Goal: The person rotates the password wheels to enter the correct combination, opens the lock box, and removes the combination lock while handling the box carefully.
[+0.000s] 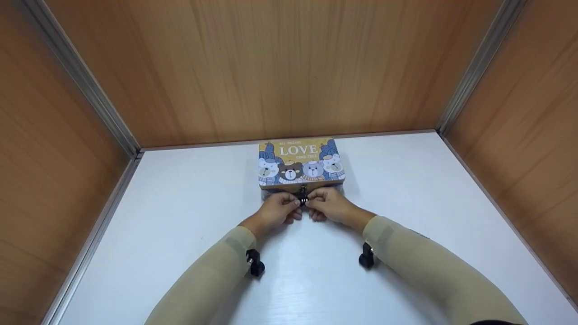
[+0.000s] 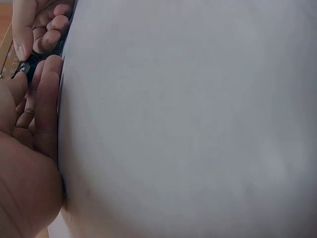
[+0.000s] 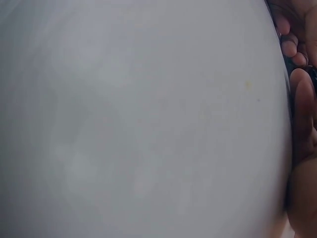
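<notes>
A tin box (image 1: 298, 163) with cartoon bears and the word LOVE on its lid stands near the back of the white table, its lid down. At the middle of its front hangs a small black combination padlock (image 1: 303, 198), with number dials facing up. From the left, my left hand (image 1: 276, 208) pinches the padlock between thumb and fingers. My right hand (image 1: 332, 204) pinches its other side. In the left wrist view, both thumbs meet the black padlock (image 2: 28, 68). The right wrist view shows only parts of the hands at its right edge.
Wooden panels (image 1: 289, 67) wall in the white table (image 1: 189, 194) at the back and both sides, with metal strips in the corners. The box stands close to the back panel. Small black devices (image 1: 256, 264) are worn on both wrists over beige sleeves.
</notes>
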Demonstrator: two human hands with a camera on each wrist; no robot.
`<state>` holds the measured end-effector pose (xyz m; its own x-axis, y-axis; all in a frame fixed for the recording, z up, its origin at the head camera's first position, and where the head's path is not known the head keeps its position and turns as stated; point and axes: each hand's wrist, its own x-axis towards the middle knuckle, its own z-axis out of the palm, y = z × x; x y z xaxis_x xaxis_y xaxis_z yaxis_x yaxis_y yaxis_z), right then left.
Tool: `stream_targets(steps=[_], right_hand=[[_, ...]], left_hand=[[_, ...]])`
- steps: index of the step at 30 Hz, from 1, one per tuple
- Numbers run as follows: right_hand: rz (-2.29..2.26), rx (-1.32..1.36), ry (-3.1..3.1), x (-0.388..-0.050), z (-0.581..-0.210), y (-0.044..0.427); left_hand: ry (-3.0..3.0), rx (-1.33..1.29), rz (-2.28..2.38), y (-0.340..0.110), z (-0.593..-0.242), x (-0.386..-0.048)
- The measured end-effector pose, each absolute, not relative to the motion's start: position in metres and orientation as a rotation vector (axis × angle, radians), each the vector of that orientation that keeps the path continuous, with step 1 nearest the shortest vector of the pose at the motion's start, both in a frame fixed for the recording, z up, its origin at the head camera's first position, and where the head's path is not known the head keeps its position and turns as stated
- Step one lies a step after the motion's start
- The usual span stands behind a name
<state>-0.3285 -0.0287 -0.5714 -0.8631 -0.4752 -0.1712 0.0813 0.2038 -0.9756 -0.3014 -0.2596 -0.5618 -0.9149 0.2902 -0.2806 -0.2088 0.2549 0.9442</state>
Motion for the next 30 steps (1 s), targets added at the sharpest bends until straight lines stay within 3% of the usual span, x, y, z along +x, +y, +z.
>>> stream_targets(steps=[30], right_hand=[[-1.703, -0.350, 2.009, -0.3292, -0.5684, -0.0274]], left_hand=[[2.132, 0.078, 1.694, -0.2603, -0.5600, -0.3006]])
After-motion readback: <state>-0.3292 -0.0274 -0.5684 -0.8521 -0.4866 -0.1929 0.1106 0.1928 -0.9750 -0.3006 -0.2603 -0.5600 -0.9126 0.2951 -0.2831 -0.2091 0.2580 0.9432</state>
